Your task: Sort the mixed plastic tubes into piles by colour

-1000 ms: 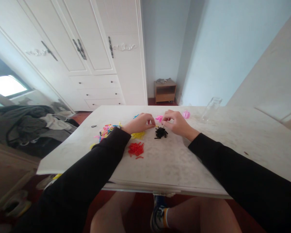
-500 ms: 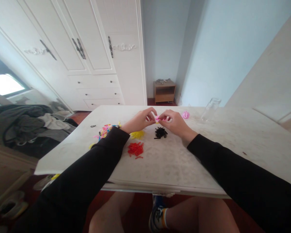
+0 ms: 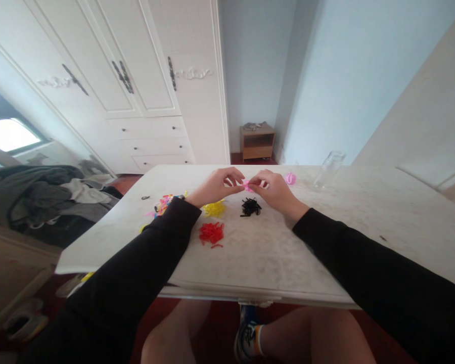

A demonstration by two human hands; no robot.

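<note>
My left hand (image 3: 223,184) and my right hand (image 3: 272,188) meet over the far middle of the table, thumbs and fingers curled into pinches. Between their fingertips show small pink rubber bands (image 3: 247,185); how many are held and how many lie on the table behind is hidden. Just in front lies a pile of black rubber bands (image 3: 251,207). A yellow pile of bands (image 3: 214,208) sits beside my left wrist, with a red pile (image 3: 211,233) nearer to me. Left of my left wrist spreads a mixed-colour heap of bands (image 3: 164,203), partly covered by my sleeve.
On the white table (image 3: 288,253) a clear glass jar or bottle (image 3: 329,169) stands at the far right, near a round pink object (image 3: 290,178). A single dark band (image 3: 145,197) lies far left. Clothes (image 3: 53,197) are heaped beyond the left edge.
My fingertips have drawn closer together, and more pink now shows between them. The yellow seen there earlier is no longer visible. The piles look the same.
</note>
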